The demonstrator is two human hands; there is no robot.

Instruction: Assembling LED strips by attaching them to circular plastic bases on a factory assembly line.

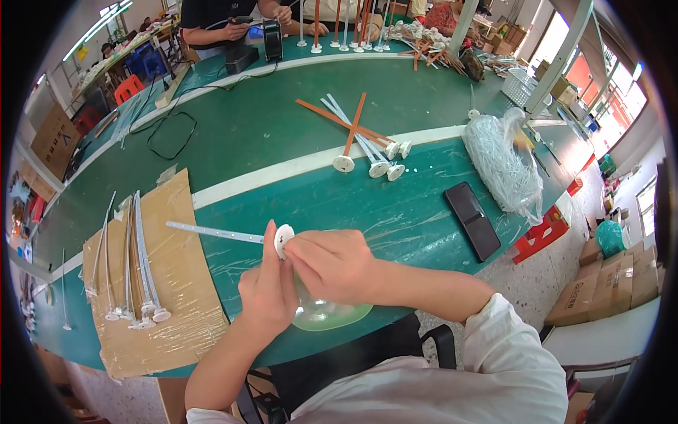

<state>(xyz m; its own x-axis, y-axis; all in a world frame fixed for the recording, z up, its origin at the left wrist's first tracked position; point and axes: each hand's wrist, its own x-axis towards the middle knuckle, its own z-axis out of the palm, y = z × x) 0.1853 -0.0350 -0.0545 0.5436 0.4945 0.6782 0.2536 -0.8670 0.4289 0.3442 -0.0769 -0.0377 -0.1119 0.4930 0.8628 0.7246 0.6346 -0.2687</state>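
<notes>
The held disc (pixel 284 241) looks smooth plastic, the bag (pixel 500 166) glossy.

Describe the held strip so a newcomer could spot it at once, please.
Over the nearest green table, find the left hand and right hand meeting at a white disc. The pale, dotted strip runs leftward from it. Unlike the strips lying on the cardboard, this one is held.

Daylight pours in here through the windows (pixel 557 30) on the right, and tube lights (pixel 97 30) glow overhead, far left. Around the green desk (pixel 244 116) I see speckled floor (pixel 452 300), 1 black chair (pixel 374 348) and stacked cardboard boxes (pixel 597 291).
</notes>
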